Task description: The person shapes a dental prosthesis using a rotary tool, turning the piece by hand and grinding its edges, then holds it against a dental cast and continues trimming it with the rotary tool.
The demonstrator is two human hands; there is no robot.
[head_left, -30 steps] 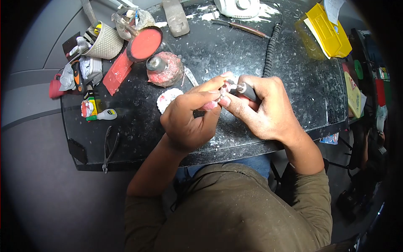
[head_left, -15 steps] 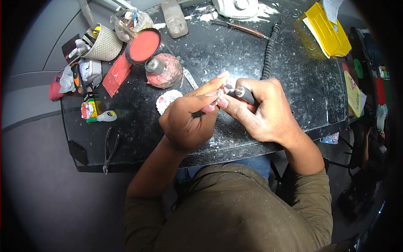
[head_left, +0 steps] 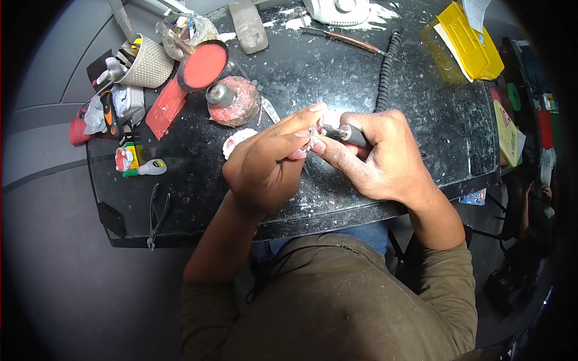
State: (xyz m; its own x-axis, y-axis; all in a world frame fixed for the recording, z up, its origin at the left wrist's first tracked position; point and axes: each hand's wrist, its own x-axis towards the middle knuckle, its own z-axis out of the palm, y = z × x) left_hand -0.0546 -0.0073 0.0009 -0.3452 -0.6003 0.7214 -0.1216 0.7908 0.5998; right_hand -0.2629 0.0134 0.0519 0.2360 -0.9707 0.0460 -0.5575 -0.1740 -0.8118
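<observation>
Left hand (head_left: 260, 163) shifted slightly leftward since earlier frame, fingertips pinching small pink-and-white piece (head_left: 299, 154) above surface (head_left: 337, 212). Right hand (head_left: 388, 157) wrapped round dark handpiece (head_left: 354, 135), tip aimed at piece. Fingers crowd contact point; tip probably touching. Tip could skid off piece into left fingertips if either grip slackens; weak pinch could let piece spin loose.

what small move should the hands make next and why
Probably a slight turn of the pink dental piece by the left hand, since the right hand holds the rotary handpiece with its tip close to the piece; contact is hard to tell.
</observation>
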